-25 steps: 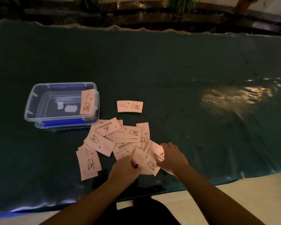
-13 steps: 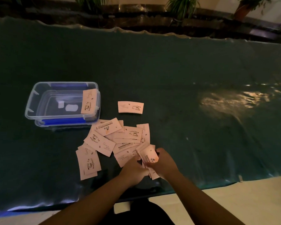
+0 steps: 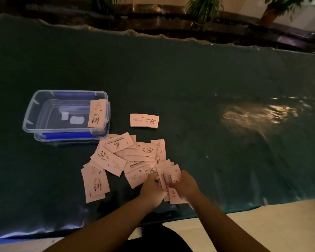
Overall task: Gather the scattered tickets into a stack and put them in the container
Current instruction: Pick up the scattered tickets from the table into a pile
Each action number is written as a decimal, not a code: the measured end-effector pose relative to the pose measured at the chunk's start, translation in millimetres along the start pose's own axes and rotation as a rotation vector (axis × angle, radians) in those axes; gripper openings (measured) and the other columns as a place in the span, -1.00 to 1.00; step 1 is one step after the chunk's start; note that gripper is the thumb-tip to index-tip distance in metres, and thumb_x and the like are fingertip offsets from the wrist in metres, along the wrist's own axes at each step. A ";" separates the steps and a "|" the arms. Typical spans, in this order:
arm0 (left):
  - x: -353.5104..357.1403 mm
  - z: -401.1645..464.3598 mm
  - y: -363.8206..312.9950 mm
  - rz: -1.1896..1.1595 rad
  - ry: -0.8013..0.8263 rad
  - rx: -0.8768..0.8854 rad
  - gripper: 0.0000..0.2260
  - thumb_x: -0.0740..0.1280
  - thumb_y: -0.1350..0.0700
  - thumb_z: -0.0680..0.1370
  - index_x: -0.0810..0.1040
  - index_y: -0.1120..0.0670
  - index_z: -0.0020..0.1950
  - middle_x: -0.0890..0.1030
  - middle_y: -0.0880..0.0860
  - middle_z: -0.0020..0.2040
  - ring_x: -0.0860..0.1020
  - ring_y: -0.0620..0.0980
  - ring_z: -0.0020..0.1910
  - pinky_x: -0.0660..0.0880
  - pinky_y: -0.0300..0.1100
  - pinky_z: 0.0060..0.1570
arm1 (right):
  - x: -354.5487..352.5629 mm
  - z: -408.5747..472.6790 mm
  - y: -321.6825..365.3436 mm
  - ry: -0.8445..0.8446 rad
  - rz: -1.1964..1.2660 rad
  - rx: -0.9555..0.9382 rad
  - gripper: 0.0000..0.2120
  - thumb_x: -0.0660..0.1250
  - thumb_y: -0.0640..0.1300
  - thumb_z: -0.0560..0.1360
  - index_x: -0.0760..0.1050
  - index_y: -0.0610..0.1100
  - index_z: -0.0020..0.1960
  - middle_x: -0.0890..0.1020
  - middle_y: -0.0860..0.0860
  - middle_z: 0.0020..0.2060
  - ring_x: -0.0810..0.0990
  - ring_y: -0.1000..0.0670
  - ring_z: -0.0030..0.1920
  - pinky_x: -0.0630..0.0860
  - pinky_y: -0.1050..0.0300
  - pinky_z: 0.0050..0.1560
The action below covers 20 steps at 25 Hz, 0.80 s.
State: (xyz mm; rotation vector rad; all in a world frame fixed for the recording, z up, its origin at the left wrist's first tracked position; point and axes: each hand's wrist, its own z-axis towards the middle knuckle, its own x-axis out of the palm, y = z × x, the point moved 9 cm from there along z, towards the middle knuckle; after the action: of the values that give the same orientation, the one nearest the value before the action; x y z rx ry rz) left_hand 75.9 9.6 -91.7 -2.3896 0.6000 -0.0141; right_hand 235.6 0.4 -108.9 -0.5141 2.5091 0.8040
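Several pale paper tickets (image 3: 115,157) printed with coffee cups lie in a loose overlapping pile near the table's front edge. One small neat stack of tickets (image 3: 144,120) lies apart, farther back. My left hand (image 3: 153,191) and my right hand (image 3: 186,184) meet at the pile's right end, both closed around a bunch of tickets (image 3: 168,176) held partly upright. A clear plastic container (image 3: 28,117) with blue clips stands to the left, with one ticket (image 3: 97,113) leaning inside its right wall.
Dark green cloth under shiny plastic film (image 3: 207,99) covers the wide table. Glare marks the film at right (image 3: 258,115). Potted plants (image 3: 204,8) and a dark ledge run behind the far edge. Pale floor (image 3: 262,228) shows below the front edge.
Both hands have drawn closer together and pulled the loose tickets at the pile's right end into one bunch, now raised off the cloth. The other tickets and the container have not moved.
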 end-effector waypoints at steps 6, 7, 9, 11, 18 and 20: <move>-2.1 2.4 -6.0 0.129 -0.011 0.002 -0.78 0.23 0.25 0.67 0.64 0.16 0.21 0.69 0.10 0.16 0.67 0.09 0.13 0.61 -0.09 0.12 | 2.6 -11.7 -7.9 0.094 0.334 0.058 -0.73 0.43 -0.21 0.63 0.60 -0.14 0.32 0.68 -0.12 0.29 0.65 -0.17 0.19 0.59 -0.09 0.11; -3.6 1.3 -6.7 0.096 -0.023 0.006 -0.78 0.23 0.23 0.68 0.63 0.13 0.23 0.69 0.07 0.16 0.67 0.05 0.09 0.60 -0.14 0.02 | 3.3 -14.3 -8.5 0.121 0.412 0.070 -0.75 0.41 -0.23 0.64 0.62 -0.13 0.31 0.70 -0.13 0.28 0.67 -0.19 0.20 0.61 -0.18 0.18; -2.7 0.0 -6.0 -0.001 -0.015 0.005 -0.82 0.24 0.16 0.69 0.62 -0.03 0.15 0.70 -0.04 0.08 0.66 -0.10 -0.02 0.55 -0.24 -0.13 | 1.1 -17.4 -8.0 0.165 0.536 0.075 -0.78 0.41 -0.27 0.63 0.66 -0.11 0.25 0.74 -0.12 0.20 0.70 -0.20 0.16 0.64 -0.20 0.14; -1.0 0.2 -3.1 -0.101 0.012 -0.012 -0.85 0.26 0.14 0.69 0.58 -0.09 0.07 0.70 -0.05 0.06 0.67 -0.08 0.02 0.62 -0.12 0.00 | -4.7 -17.1 -7.5 0.177 0.611 0.077 -0.80 0.44 -0.29 0.61 0.67 -0.10 0.19 0.77 -0.13 0.14 0.74 -0.19 0.10 0.66 -0.13 0.01; -35.7 15.7 -24.7 -0.082 -0.001 0.049 -0.80 0.32 0.21 0.66 0.59 -0.10 0.12 0.60 0.03 0.21 0.58 0.10 0.21 0.71 0.08 0.03 | -42.1 -5.1 6.3 0.110 0.291 -0.101 -0.75 0.50 -0.13 0.59 0.60 -0.05 0.25 0.74 -0.06 0.23 0.71 -0.10 0.15 0.65 -0.14 0.18; -48.1 21.6 -43.9 0.152 0.041 0.147 -0.71 0.34 0.21 0.65 0.59 -0.10 0.30 0.59 0.00 0.30 0.54 0.04 0.26 0.70 -0.03 0.01 | -50.8 -4.0 17.6 0.076 0.026 -0.219 -0.61 0.49 -0.06 0.61 0.48 -0.03 0.39 0.65 0.03 0.26 0.64 -0.04 0.14 0.58 0.05 0.02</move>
State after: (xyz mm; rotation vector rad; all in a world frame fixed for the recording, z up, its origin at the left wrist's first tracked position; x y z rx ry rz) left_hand 54.7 72.6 -74.9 -2.2015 0.7713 -0.0398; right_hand 268.1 21.8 -71.6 -0.5960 2.5147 1.0960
